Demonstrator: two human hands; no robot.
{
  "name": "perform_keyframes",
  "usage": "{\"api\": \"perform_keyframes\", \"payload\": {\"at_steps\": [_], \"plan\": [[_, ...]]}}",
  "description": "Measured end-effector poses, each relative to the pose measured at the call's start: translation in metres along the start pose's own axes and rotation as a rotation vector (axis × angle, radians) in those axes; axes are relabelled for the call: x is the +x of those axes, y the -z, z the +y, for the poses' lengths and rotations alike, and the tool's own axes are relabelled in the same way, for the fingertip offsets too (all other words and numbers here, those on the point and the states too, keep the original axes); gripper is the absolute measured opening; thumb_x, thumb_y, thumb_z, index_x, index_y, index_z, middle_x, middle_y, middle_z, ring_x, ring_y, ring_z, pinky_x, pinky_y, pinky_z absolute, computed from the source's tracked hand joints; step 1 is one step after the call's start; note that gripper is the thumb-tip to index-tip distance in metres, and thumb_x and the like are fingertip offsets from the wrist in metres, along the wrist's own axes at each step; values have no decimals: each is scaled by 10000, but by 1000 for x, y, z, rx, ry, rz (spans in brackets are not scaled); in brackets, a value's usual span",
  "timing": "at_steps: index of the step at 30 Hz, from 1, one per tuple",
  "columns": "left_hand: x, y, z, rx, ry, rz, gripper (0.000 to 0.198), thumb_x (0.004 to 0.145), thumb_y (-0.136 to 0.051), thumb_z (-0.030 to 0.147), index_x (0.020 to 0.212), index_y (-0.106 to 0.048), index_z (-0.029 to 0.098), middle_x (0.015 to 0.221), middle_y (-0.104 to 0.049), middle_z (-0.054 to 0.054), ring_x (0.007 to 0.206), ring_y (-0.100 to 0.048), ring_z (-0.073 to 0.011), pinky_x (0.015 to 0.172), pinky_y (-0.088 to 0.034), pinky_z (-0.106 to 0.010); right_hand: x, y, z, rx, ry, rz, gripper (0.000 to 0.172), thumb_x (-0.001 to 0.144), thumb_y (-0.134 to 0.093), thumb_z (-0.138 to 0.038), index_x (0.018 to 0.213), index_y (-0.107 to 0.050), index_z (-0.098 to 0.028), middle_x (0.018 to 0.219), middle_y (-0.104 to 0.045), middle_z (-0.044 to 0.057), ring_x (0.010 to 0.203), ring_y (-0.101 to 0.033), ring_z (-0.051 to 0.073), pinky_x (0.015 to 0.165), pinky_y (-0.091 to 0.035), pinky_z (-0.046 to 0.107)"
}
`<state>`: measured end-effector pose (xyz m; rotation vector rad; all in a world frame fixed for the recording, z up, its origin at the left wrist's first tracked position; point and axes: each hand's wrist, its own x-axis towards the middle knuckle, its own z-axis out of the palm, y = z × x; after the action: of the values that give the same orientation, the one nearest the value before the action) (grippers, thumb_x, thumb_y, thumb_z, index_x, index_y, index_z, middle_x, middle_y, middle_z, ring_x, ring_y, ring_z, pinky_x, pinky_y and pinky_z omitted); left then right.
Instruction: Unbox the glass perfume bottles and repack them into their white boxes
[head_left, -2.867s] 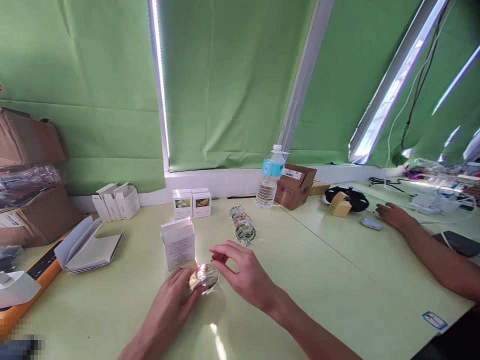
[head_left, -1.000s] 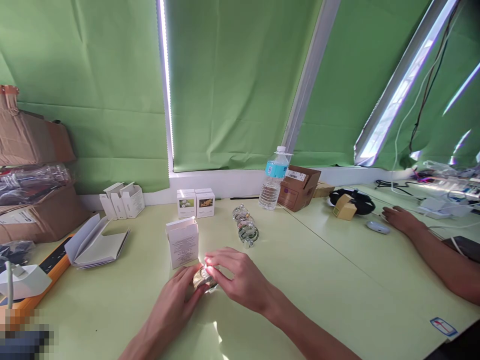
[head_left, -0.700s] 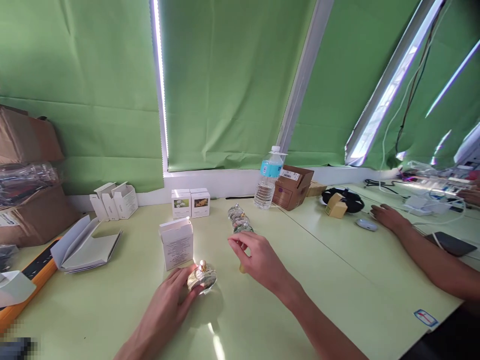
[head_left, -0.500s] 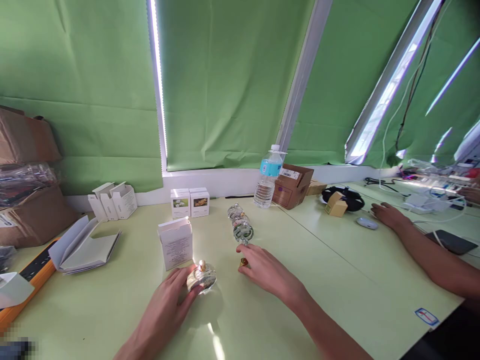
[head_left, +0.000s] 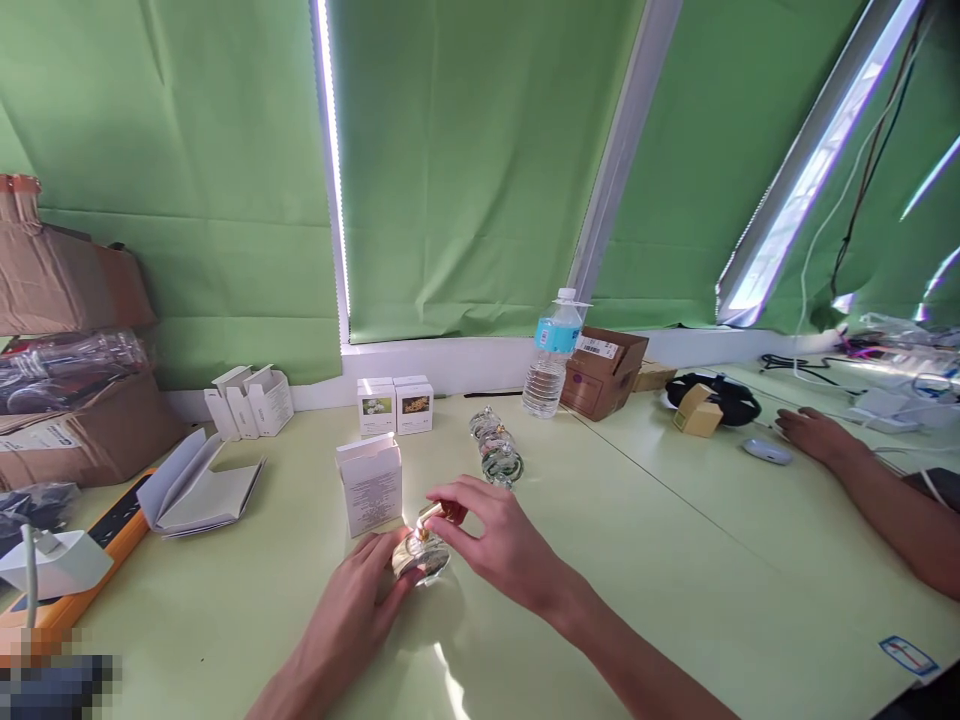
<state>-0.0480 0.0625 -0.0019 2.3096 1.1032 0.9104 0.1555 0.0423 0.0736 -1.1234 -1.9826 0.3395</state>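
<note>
My left hand (head_left: pixel 369 585) grips a round clear glass perfume bottle (head_left: pixel 421 560) that stands upright on the table. Between the thumb and fingers of my right hand (head_left: pixel 499 530) is a gold bottle cap (head_left: pixel 441 511), tilted, at the bottle's gold spray top; whether the two touch I cannot tell. Just behind the bottle stands a white carton (head_left: pixel 371 487) with small print and a raised top flap. Beyond my right hand, several glass bottles (head_left: pixel 498 448) sit in a row, the nearest partly hidden by my fingers.
Two small white boxes (head_left: pixel 395 407), a water bottle (head_left: pixel 552 360) and a brown box (head_left: pixel 604 375) line the back. White cartons (head_left: pixel 250 403), an opened carton (head_left: pixel 202 490) and an orange power strip (head_left: pixel 124 565) lie left. At right, another person's hand (head_left: pixel 817 435) rests near a mouse (head_left: pixel 766 452).
My right hand has lifted the gold cap from the table beside the glass bottles and brought it left to the perfume bottle's top. My left hand keeps its hold. The view has shifted slightly.
</note>
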Motion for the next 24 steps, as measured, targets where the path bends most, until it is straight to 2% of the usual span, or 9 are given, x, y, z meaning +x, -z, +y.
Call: {"api": "perform_keyframes", "payload": {"at_steps": [4, 7, 15, 20, 24], "plan": [[0, 0, 1, 4, -13, 7, 317, 948, -490, 406, 1221, -572, 266, 1052, -696, -69, 971, -650, -238, 809, -545, -348, 0, -11, -2, -140, 141, -52, 319, 947, -523, -222, 1256, -598, -241, 1025, -686, 58, 955, -621, 188, 826, -538, 321], [0, -1, -1, 11, -29, 8, 297, 957, -470, 398, 1197, -577, 261, 999, -690, -69, 918, -651, -233, 757, -545, -336, -3, -16, -2, -187, 190, -97, 325, 957, -502, -226, 1268, -595, -241, 1046, -697, 65, 984, -617, 202, 819, -542, 327], [0, 0, 0, 13, -35, 21, 331, 946, -503, 374, 1265, -527, 290, 1096, -689, -39, 1006, -641, -220, 844, -531, -328, -7, -21, 2, -77, 81, -123, 396, 944, -515, -201, 1332, -556, -271, 1006, -721, 25, 959, -621, 203, 853, -515, 342], [-1, 1, 0, 7, -33, -6, 349, 957, -483, 375, 1292, -498, 280, 1145, -674, -58, 1036, -629, -224, 867, -525, -343, -12, -28, 1, -136, 56, -117, 519, 927, -519, -167, 1429, -447, -274, 998, -703, 34, 949, -604, 213, 844, -512, 359], [-2, -1, -1, 16, -40, -7, 356, 960, -479, 382, 1301, -481, 280, 1142, -677, -59, 1039, -633, -220, 871, -529, -340, -14, -29, -1, -168, 42, -136, 519, 940, -492, -183, 1448, -417, -259, 995, -688, 50, 941, -598, 219, 825, -515, 368]]}}
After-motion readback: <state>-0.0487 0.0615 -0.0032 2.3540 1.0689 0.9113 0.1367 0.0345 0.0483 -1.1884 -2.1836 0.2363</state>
